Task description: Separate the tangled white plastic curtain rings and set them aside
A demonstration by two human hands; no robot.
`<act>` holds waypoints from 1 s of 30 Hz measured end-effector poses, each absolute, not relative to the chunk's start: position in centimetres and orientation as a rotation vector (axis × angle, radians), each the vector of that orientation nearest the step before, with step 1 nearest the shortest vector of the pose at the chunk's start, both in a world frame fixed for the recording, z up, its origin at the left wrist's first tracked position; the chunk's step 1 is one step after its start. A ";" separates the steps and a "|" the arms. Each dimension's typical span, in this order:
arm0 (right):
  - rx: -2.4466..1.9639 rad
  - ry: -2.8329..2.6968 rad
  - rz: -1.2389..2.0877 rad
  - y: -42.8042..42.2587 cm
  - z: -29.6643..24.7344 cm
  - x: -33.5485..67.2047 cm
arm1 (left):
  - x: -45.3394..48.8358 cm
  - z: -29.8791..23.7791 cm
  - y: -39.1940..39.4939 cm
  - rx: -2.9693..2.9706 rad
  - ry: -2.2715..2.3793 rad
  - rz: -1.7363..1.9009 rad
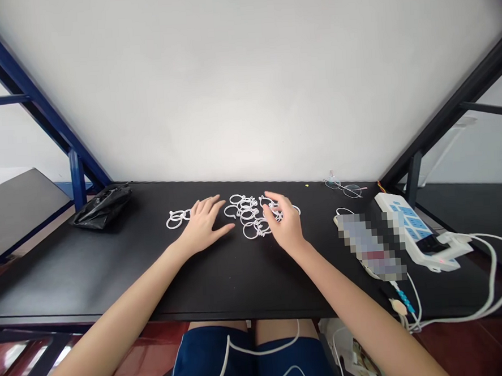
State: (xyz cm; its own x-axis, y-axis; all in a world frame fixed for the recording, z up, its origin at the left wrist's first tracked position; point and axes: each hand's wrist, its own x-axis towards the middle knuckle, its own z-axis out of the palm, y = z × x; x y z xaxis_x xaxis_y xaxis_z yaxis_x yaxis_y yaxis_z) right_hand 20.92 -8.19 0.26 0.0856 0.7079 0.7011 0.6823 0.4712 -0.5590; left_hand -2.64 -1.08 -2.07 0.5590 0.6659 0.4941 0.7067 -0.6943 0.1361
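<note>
Black tabletop (pixel 248 284) before a pale wall (pixel 245 86), from left to right.
A crumpled black plastic bag (pixel 102 208) lies at the far left; a small group of white rings (pixel 176 218) lies just beside the fingers of your left hand (pixel 202 220), which is palm down, its fingers extended and slightly fanned, its thumb held well out; the main pile of white rings (pixel 255 212) lies between your hands, running under the right one; your right hand (pixel 286 222) is over the pile's right part, thumb and forefinger parted, the other fingers curled; whether these pinch a ring, you cannot tell; farther right lie wire-framed eyeglasses (pixel 352 191), a phone (pixel 367 246) with a pixelated surface, and a white power strip (pixel 411 223) with white cables (pixel 492 278).
</note>
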 end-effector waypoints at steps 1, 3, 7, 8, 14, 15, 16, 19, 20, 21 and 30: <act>-1.253 -1.646 -0.019 -8.1 0.2 21.2 | -2.4 -2.2 -1.2 -2.765 -1.144 -0.773; -1.319 -1.751 -0.050 -8.0 0.0 21.4 | -2.2 -2.3 -1.4 -2.860 -1.060 -0.726; -1.374 -1.921 0.083 -8.4 -0.8 20.6 | -2.4 -2.0 -1.3 -2.947 -1.016 -0.724; -1.370 -1.947 0.136 -8.5 -0.9 20.4 | -2.5 -2.0 -1.2 -2.957 -1.022 -0.724; -1.341 -2.067 0.398 -9.0 -0.6 19.8 | -2.6 -2.3 -0.7 -3.003 -1.018 -0.729; -1.342 -2.079 0.414 -9.0 -0.5 19.7 | -2.5 -2.3 -0.6 -3.006 -1.018 -0.735; -1.345 -2.086 0.422 -9.0 -0.5 19.7 | -2.5 -2.3 -0.6 -3.010 -1.014 -0.740; -1.359 -2.107 0.434 -9.0 -0.6 19.7 | -2.5 -2.2 -0.5 -3.031 -0.981 -0.750; -1.372 -2.112 0.435 -8.9 -0.7 19.7 | -2.5 -2.2 -0.5 -3.034 -0.969 -0.754; -1.389 -2.116 0.433 -8.9 -0.8 19.7 | -2.5 -2.2 -0.5 -3.033 -0.960 -0.757; -1.312 -1.960 0.277 -8.4 -1.1 19.5 | -2.6 -1.6 -0.8 -2.970 -0.887 -0.794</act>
State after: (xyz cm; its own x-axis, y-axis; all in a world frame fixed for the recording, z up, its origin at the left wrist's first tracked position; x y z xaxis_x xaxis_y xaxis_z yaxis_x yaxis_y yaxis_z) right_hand 19.46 -8.41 -1.12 -0.1953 0.8651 0.4620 0.7035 0.4518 -0.5486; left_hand -2.58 -0.82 -1.62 0.7233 0.5287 0.4443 0.4998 -0.8447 0.1915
